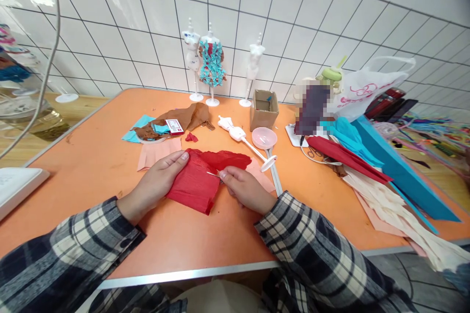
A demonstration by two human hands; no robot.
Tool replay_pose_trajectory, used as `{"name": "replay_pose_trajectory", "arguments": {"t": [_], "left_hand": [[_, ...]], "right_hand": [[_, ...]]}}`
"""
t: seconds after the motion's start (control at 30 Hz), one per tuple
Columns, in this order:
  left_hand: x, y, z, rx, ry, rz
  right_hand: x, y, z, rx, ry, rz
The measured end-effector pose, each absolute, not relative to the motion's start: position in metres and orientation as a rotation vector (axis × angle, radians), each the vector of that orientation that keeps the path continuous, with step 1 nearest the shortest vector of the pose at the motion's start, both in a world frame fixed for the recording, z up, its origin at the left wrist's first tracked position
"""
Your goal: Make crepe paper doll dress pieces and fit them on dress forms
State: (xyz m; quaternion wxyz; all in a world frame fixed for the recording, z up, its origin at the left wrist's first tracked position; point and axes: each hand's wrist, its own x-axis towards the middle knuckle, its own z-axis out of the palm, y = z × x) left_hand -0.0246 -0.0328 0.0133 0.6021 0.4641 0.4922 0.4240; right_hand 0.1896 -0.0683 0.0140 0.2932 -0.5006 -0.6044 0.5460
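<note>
My left hand (pixel 157 181) grips the red crepe paper (pixel 194 186) on the tabletop (pixel 91 156), just before the fallen white mannequin (pixel 235 133), while my right hand (pixel 244 188) fingers pinch a needle (pixel 213 174) at its fold: mid-stitch, I judge, wanting a gentle pull

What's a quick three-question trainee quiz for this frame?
1. True or false: the left hand and the right hand both touch the red crepe paper.
2. How many small mannequins stand upright by the tiled wall? A two, B three, C five.
3. Fill in: the dressed mannequin wears teal and ___.
Key: 1 true; 2 B; 3 red.
</note>
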Motion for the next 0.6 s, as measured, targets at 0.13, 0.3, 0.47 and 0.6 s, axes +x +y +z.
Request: {"name": "replay_pose_trajectory", "arguments": {"t": [0.13, 0.3, 0.47, 0.6], "left_hand": [[-0.024, -0.033, 0.013, 1.079, 1.170, 0.954], [-0.021, -0.035, 0.021, 1.025, 1.114, 0.947], [-0.023, -0.038, 0.027, 1.001, 0.982, 0.851], [-0.027, -0.039, 0.025, 1.031, 0.894, 0.760]], "right_hand": [[0.190, -0.068, 0.016, -1.365, -1.617, 1.459], [0.190, -0.068, 0.015, -1.375, -1.549, 1.596], [0.190, -0.067, 0.011, -1.342, -1.468, 1.660], [0.190, -0.066, 0.010, -1.328, -1.468, 1.683]]}}
